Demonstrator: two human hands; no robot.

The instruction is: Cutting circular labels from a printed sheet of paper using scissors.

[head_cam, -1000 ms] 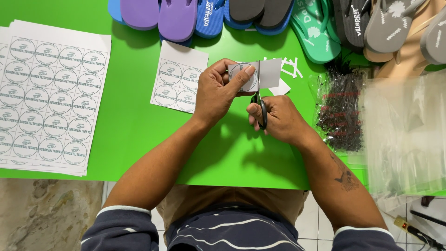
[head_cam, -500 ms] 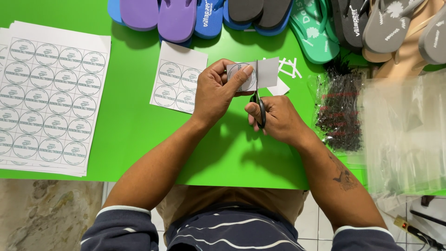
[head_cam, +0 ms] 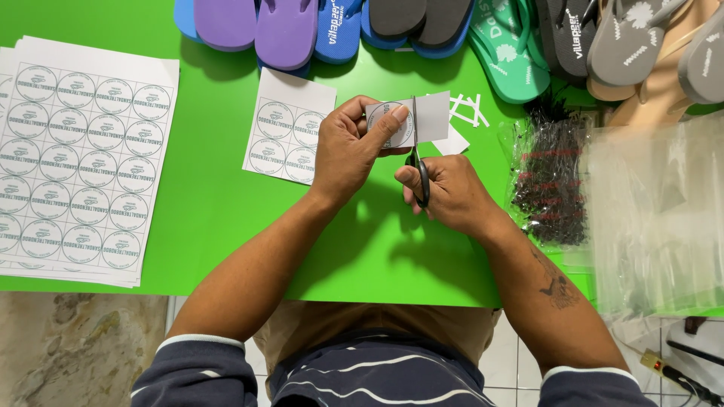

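My left hand (head_cam: 348,147) pinches a small white paper piece (head_cam: 431,117) printed with a round label, holding it above the green table (head_cam: 219,218). My right hand (head_cam: 446,192) grips black-handled scissors (head_cam: 417,162); their blades point up and run through the paper beside the round label. Thin white paper offcuts (head_cam: 469,111) lie on the table just beyond the hands.
A partly cut label sheet (head_cam: 289,126) lies left of the hands, and a stack of full label sheets (head_cam: 72,162) sits at the far left. Flip-flops (head_cam: 286,30) in several colours line the far edge. Clear plastic bags (head_cam: 648,203) and a bag of dark fasteners (head_cam: 554,177) lie right.
The scissors have moved slightly further up into the paper. Both hands stay in nearly the same place.
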